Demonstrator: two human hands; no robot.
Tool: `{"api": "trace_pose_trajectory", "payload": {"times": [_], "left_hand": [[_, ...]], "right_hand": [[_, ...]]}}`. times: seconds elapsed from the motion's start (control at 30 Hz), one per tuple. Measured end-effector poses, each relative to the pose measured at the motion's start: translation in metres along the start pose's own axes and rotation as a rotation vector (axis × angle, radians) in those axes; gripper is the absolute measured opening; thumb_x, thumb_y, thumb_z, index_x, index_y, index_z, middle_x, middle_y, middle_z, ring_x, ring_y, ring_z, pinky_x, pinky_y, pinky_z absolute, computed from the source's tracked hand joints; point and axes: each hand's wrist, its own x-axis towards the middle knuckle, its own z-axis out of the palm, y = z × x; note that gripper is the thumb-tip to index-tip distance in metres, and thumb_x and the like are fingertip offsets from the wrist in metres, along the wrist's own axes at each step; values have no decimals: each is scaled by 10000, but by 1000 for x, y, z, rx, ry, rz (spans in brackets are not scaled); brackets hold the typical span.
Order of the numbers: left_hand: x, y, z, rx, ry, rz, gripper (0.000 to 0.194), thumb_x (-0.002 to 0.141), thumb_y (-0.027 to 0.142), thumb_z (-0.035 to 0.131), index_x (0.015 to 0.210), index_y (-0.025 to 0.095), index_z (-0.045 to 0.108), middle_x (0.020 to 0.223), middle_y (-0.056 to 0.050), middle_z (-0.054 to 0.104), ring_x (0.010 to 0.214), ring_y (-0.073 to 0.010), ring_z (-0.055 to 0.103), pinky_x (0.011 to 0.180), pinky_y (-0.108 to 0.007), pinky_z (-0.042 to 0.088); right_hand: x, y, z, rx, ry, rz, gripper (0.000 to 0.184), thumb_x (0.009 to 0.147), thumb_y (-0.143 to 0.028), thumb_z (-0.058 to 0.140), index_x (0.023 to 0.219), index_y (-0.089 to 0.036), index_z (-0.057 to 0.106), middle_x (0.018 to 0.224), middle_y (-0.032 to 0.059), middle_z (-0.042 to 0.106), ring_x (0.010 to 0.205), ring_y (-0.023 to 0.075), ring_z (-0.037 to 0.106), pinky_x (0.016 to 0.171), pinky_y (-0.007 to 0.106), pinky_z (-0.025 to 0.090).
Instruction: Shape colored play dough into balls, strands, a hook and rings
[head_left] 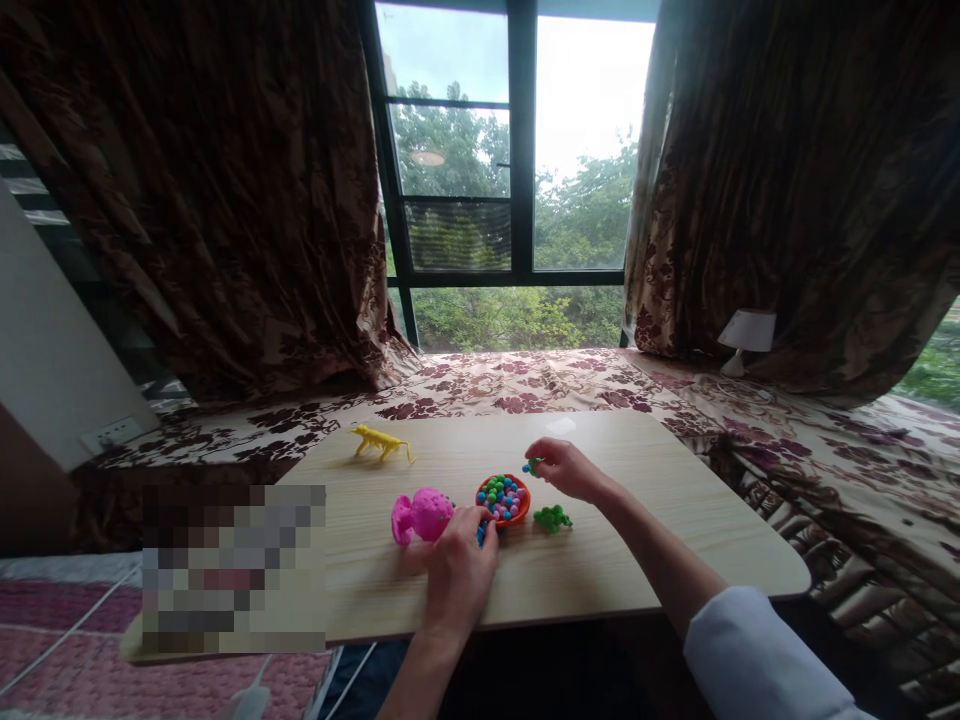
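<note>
Head view: my right fingers [543,451] pinch beads [532,466], my left fingers [468,519] a blue piece [481,534]; nudges could spill the bowl [523,515].

Sleeve [765,655]: plain white, loose, softly creased, its rounded edge circling the right forearm near the elbow | Right hand [566,468]: bare, slim fingers, bare wrist | Left hand [461,560]: bare, forearm uncovered down to the picture's lower edge
</note>
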Motion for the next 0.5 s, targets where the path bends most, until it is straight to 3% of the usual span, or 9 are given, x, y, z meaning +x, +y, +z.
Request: {"api": "trace_pose_trajectory", "payload": {"times": [0.1,0.23,0.37,0.5], "left_hand": [[-1,3,-3,-108,67,1,193,794,271,451,904,187,588,888,-58,630,855,-194,583,781,-327,447],[-2,8,-7,-235,85,37,276,801,309,462,1029,198,572,1016,-67,616,953,-197,560,849,-339,428],[-2,8,-8,-294,74,7,267,801,317,471,1006,189,586,986,-71,623,939,-198,565,842,-339,432],[-2,6,-7,-369,68,-28,265,784,313,496,998,190,593,982,-62,630,926,-191,574,826,-315,444]], "right_hand": [[-8,-10,-2,39,-111,11,182,693,-174,554,867,-138,590,710,13,610,609,101,546,564,230,456],[-19,-29,17,192,-330,-16,208,698,-225,588,886,-138,587,779,25,633,683,119,575,634,255,473],[-18,-31,37,175,-273,-63,172,692,-237,597,834,-140,591,764,20,635,673,120,579,623,246,469],[-15,-24,42,28,-212,-112,149,715,-228,567,837,-147,596,764,19,642,665,117,577,576,212,445]]}}
